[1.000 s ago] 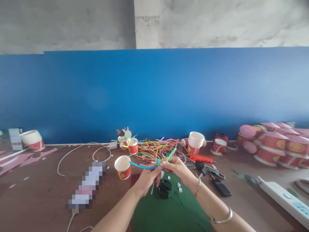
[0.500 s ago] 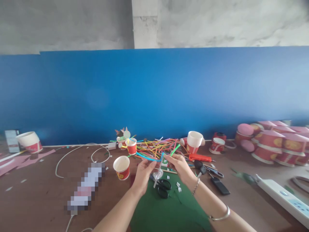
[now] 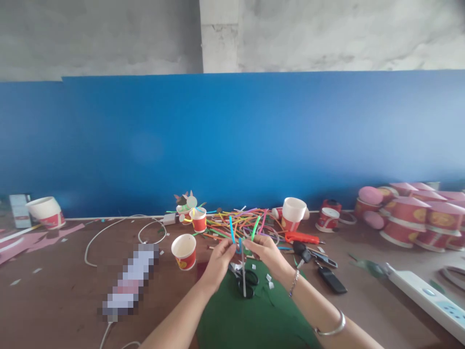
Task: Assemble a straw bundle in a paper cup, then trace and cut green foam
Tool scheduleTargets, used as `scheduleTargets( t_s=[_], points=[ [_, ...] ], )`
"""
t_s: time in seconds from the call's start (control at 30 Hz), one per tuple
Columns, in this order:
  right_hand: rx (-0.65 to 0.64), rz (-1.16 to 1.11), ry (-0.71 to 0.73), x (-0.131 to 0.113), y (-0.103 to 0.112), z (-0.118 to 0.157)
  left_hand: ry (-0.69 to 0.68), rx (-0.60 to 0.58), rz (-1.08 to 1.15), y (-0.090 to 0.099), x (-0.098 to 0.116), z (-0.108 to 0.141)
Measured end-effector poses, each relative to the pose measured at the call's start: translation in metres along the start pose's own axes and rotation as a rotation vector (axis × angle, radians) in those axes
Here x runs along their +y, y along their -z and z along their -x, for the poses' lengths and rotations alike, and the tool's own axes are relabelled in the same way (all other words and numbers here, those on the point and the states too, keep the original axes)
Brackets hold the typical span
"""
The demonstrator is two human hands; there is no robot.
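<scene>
My left hand [image 3: 219, 264] is closed, pinching a thin blue strip [image 3: 231, 229] whose free end stands up above the fingers. Thumb and fingers of my right hand [image 3: 268, 255] are pressed together on the bent part of the same strip. From this hand a bright green strip [image 3: 256, 227] sticks up, and a whitish strip [image 3: 243, 274] hangs down between the hands; how they join is hidden by the fingers. Black-handled scissors [image 3: 250, 278] lie under the hands on a green mat [image 3: 247, 322].
Behind the hands spreads a pile of coloured strips [image 3: 218, 223]. A paper cup [image 3: 184, 252] stands left, stacked cups [image 3: 293, 213] behind right. An orange-handled tool [image 3: 301, 237], keys [image 3: 302, 252], a black fob [image 3: 331, 280] and a power strip [image 3: 425, 295] lie right.
The blue strip's left end has swung from lying sideways to pointing up. The whitish strip now hangs straighter, and the green strip stands more upright. My left hand has moved slightly right.
</scene>
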State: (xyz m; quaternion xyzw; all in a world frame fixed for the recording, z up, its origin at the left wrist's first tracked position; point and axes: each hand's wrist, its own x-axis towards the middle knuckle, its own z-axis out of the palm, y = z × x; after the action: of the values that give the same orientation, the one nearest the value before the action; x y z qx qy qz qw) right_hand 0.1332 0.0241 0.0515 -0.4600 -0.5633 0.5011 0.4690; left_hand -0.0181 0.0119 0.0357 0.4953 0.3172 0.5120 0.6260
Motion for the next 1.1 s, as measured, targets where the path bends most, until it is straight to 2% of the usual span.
scheduleTargets(
  t_s=[0.17,0.4,0.63,0.73,0.87,1.1],
  points=[
    [-0.014,0.012,0.015,0.005,-0.002,-0.001,-0.010,0.094,-0.136,-0.001,-0.002,-0.003],
    [0.085,0.067,0.051,0.012,-0.005,-0.001,0.033,0.143,-0.102,-0.002,-0.002,-0.001],
    [0.078,0.083,0.087,0.017,-0.006,-0.004,0.015,0.139,-0.120,-0.002,-0.005,-0.002],
    [0.034,0.119,0.127,0.015,-0.005,-0.003,-0.008,0.154,-0.156,-0.003,-0.006,-0.001],
    [-0.022,0.181,0.192,0.007,-0.005,0.000,-0.030,0.104,-0.185,-0.004,-0.007,0.000],
    [-0.041,0.065,0.144,0.007,-0.006,0.002,0.058,0.052,-0.107,-0.007,-0.006,0.002]
  ],
)
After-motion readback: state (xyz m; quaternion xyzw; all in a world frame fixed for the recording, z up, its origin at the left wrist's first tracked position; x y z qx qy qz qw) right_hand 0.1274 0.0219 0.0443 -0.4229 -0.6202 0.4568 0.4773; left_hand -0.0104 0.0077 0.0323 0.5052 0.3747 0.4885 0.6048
